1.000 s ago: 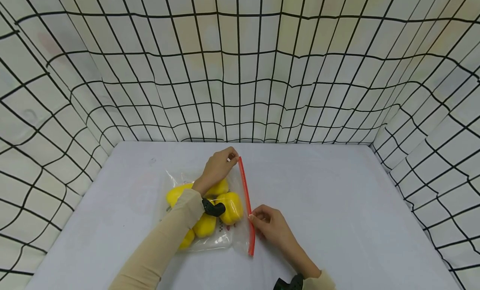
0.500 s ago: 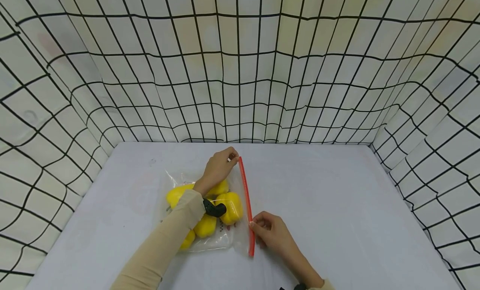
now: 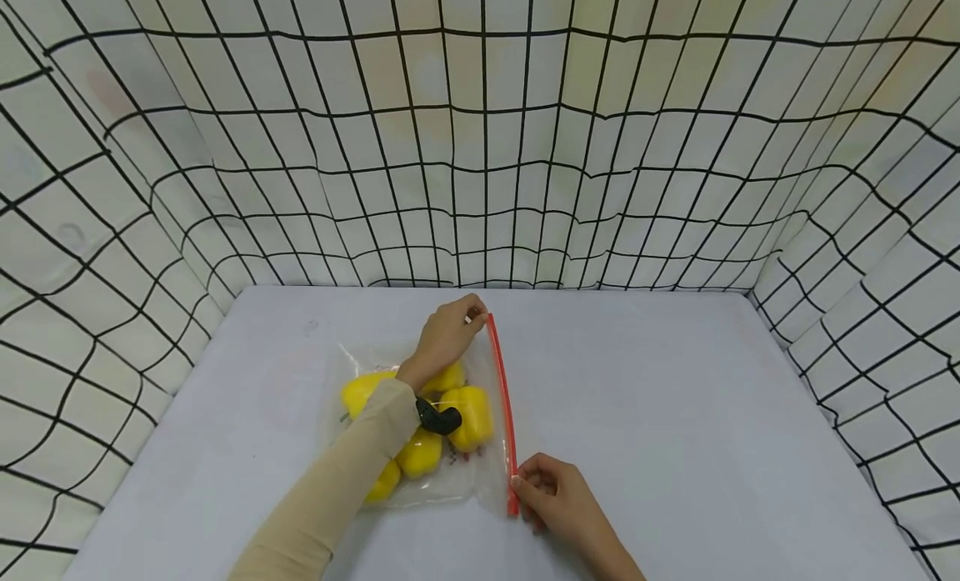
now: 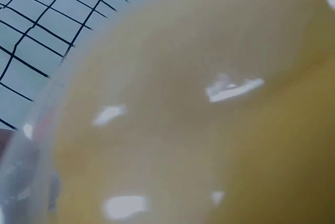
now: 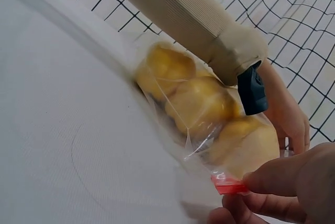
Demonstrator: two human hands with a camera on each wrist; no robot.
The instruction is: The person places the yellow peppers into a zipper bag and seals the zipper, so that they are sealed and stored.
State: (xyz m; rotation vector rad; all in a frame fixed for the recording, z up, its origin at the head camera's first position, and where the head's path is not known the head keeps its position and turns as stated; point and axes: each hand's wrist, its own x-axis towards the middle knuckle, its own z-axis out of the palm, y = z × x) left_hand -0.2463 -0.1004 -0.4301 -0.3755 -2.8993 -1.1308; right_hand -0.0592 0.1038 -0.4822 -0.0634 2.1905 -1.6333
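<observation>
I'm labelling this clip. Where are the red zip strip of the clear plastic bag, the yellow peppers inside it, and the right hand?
red zip strip (image 3: 502,389), head view, mid-length.
yellow peppers (image 3: 474,416), head view, the pepper nearest the strip.
right hand (image 3: 558,499), head view, back of hand.

- Your head view is bright and evenly lit, with only faint shadows on the worktop (image 3: 675,414).
- Its wide lens bows the grid lines of the netted walls (image 3: 480,147) toward the edges.
- Your left wrist view is fully out of focus: a yellow blur with white glare spots.
- Your right wrist view is sharp at mid-distance; the right hand (image 5: 293,192) is soft.
</observation>
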